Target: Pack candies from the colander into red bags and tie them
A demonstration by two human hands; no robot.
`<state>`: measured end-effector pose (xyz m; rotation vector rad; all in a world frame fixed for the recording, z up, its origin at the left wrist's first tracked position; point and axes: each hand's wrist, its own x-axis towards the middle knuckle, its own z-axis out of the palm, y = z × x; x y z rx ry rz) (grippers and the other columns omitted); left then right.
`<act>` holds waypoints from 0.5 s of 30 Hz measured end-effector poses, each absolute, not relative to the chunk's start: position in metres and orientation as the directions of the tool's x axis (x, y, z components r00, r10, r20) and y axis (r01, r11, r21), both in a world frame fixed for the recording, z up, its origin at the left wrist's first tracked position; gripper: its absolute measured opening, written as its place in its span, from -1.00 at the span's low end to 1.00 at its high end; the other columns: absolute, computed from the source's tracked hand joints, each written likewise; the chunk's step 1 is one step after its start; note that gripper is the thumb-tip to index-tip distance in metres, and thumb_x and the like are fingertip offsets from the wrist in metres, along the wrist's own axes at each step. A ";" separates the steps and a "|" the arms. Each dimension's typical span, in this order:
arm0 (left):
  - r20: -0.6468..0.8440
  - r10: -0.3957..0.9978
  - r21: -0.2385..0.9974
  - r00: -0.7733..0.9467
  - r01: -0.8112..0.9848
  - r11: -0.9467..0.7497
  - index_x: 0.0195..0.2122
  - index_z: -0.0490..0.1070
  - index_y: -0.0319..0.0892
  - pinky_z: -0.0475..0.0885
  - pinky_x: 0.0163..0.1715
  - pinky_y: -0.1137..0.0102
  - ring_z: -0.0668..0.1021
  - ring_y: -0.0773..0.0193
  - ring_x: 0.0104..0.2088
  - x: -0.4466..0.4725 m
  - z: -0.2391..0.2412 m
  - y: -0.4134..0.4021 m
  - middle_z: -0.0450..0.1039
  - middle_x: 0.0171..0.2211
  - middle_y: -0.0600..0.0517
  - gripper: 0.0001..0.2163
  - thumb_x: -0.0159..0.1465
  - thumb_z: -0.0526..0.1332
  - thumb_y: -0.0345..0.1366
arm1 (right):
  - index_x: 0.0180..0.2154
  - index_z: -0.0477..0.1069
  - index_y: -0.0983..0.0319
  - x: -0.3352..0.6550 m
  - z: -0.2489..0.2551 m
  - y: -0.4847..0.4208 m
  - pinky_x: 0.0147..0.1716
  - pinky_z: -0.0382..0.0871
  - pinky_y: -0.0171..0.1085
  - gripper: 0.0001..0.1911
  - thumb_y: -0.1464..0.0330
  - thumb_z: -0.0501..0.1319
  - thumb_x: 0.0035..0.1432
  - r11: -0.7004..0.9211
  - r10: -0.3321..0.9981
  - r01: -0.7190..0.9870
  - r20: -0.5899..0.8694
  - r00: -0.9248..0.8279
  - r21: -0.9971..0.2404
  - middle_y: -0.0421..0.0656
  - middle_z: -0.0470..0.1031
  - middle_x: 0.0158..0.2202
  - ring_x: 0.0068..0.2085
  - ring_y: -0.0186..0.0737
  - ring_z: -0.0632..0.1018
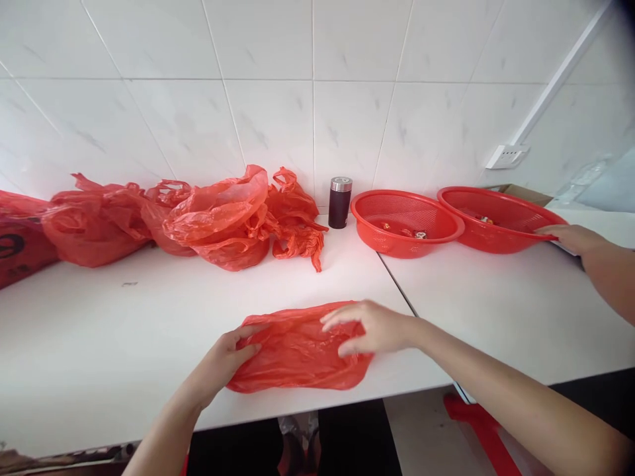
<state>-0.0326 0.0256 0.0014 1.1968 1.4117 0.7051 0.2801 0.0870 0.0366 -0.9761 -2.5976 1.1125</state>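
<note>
A red plastic bag [302, 350] lies on the white table in front of me, its mouth spread wide and facing up. At its left end, my left hand [223, 363] holds the rim, with thumb and forefinger over the inside. My right hand [374, 327] is over the bag's right end, fingers spread and slightly blurred. I cannot tell whether its fingertips touch the plastic.
Filled or crumpled red bags [218, 221] line the wall at left. A dark tumbler [340, 205] stands beside a red colander [407, 244] holding a few small items. Another person's hand [570, 238] grips a second red colander [501, 238]. A seam crosses the table [149, 344].
</note>
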 end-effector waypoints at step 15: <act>-0.372 0.909 0.926 0.187 0.002 0.378 0.21 0.29 0.07 0.36 0.11 0.16 0.33 -0.10 0.20 -0.054 0.004 0.012 0.28 0.23 0.08 -0.37 0.08 0.33 -0.05 | 0.05 0.38 0.05 0.357 0.081 0.152 -0.09 0.36 -0.08 -0.58 0.07 0.11 0.22 0.290 0.957 0.939 0.045 -0.287 -0.183 -0.11 0.51 -0.05 -0.06 0.00 0.51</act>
